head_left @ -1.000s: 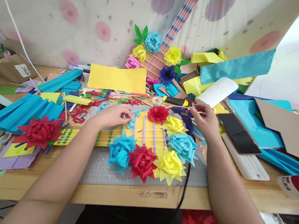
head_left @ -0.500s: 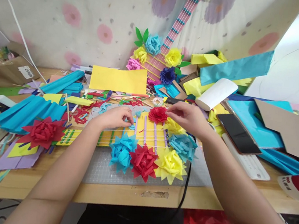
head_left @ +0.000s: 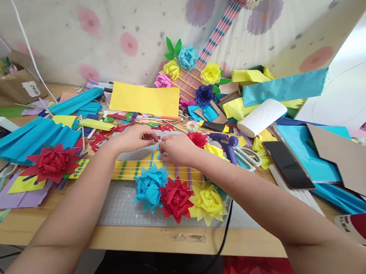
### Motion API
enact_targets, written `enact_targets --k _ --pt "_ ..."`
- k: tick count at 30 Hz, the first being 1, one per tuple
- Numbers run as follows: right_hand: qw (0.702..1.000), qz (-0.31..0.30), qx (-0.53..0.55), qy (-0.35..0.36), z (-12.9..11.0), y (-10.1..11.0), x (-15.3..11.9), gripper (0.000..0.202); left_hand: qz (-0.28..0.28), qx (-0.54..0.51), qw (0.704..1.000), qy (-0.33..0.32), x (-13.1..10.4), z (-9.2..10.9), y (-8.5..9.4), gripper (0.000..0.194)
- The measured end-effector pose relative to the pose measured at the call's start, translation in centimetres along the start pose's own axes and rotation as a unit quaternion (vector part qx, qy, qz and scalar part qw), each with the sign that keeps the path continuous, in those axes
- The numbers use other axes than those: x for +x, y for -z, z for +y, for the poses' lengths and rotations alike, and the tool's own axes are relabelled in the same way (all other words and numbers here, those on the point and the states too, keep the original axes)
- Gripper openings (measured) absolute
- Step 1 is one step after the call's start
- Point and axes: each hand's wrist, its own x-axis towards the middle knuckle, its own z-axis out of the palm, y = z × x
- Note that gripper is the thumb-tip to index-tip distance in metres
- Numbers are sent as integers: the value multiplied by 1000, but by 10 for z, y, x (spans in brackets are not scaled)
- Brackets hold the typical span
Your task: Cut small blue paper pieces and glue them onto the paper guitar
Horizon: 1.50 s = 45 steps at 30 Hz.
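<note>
My left hand [head_left: 136, 139] is raised over the upper edge of a yellow paper guitar [head_left: 127, 170], its fingertips drawn together. Close beside it, my right hand [head_left: 177, 149] has its fingers curled, almost touching the left fingertips. What either hand holds is too small or hidden. Below the hands, a blue paper flower [head_left: 150, 188], a red paper flower [head_left: 177, 199] and a yellow paper flower [head_left: 208, 203] line the guitar's near edge. White strings and purple strips cross its body. Another red flower [head_left: 196, 139] shows behind my right forearm.
A blue glue gun [head_left: 225, 144] and scissors [head_left: 248, 159] lie right of the guitar, on and beside a grey cutting mat [head_left: 121, 210]. Paper scraps crowd the back. A phone [head_left: 288, 165] lies at right. A pink paper guitar [head_left: 212, 46] leans against the wall.
My right hand has moved left from the red flower to my left hand, uncovering the glue gun and scissors. My left hand has lifted slightly up and left from the guitar body.
</note>
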Motion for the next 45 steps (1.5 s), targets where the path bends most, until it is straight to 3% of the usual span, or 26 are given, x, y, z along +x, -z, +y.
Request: enact_targets --k 6,10,15,18,23,30,39,45 --pt "999 17 15 -41 4 -3 1 22 -10 11 1000 17 -1 1 4 25" --pt "983 50 152 -95 22 -6 2 18 -5 26 998 56 -2 4 3 33" --pt "945 57 298 -121 31 -10 4 14 -32 -71 997 17 1 7 -5 34" --pt "940 59 307 -134 28 -12 5 14 -50 -165 985 22 5 7 -13 35" --pt "944 62 289 -147 27 -15 6 12 -56 -248 963 88 7 9 -19 29" --pt "937 65 318 -128 26 -14 4 13 -45 -269 954 121 6 13 -17 26" --pt "892 111 425 -106 27 -21 11 16 -28 -268 956 118 6 11 -13 26" --pt "895 107 418 -110 29 -23 13 14 -53 -247 961 112 3 6 -9 33"
